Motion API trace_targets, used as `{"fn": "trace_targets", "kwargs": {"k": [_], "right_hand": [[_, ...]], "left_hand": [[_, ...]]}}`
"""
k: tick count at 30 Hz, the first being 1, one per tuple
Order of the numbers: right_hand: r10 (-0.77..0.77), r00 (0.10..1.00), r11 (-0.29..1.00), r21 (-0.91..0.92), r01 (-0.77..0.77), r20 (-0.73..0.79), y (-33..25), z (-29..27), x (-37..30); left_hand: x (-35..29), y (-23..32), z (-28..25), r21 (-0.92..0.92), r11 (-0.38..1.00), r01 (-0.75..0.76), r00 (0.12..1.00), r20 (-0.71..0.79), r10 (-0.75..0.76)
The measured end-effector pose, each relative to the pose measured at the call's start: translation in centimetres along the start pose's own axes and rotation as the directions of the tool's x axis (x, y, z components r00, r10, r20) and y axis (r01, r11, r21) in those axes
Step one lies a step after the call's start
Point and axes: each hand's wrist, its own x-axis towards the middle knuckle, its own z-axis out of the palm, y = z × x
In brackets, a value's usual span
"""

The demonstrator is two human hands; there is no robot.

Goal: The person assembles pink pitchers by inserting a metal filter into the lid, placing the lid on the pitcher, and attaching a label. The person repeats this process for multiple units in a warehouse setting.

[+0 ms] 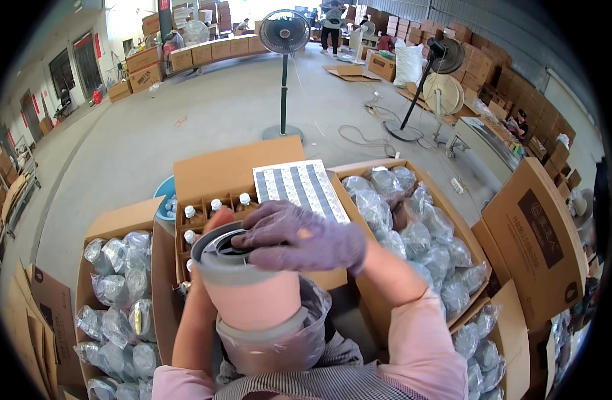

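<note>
Pink cylinder (253, 299), smooth, grey-rimmed, crinkled plastic (318, 303) below

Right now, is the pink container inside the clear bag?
The pink container is partly in: the clear bag wraps its lower part; its upper part and grey rim look bare.

Here's the gloved right hand (289, 238), palm down, fingers slightly bent and pointing left, right forearm (394, 280) slanting up from below! Left forearm (193, 327) nearly upright, left hand (222, 217) mostly hidden.
</note>
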Motion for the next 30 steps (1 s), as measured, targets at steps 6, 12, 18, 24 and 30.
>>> {"fn": "trace_targets", "kwargs": {"k": [6, 12, 18, 24, 30], "right_hand": [[0.183, 0.962, 0.977, 0.066, -0.201, 0.204, -7.8, -5.2, 1.1], [0.339, 0.914, 0.938, -0.153, -0.311, 0.223, -11.1, -4.8, -0.8], [0.123, 0.946, 0.99, 0.025, -0.137, 0.3, -8.8, -5.0, -0.6], [0.246, 0.91, 0.958, 0.056, -0.28, 0.333, -7.9, -3.5, 0.4], [0.416, 0.806, 0.799, 0.254, -0.545, 0.421, -4.3, -3.2, 1.4]], "left_hand": [[-6.1, -3.1, 0.5, 0.375, 0.925, 0.065, 0.996, 0.034, -0.084], [-9.1, -4.8, 0.9, 0.576, 0.817, 0.013, 0.997, 0.054, -0.053], [-10.9, -4.0, 0.4, 0.688, 0.725, -0.027, 0.999, -0.015, 0.051], [-12.0, -2.2, 0.8, 0.668, 0.728, 0.152, 0.979, -0.205, -0.016], [-12.2, -0.4, -3.8, 0.444, 0.896, 0.002, 0.985, 0.154, -0.078]]}}
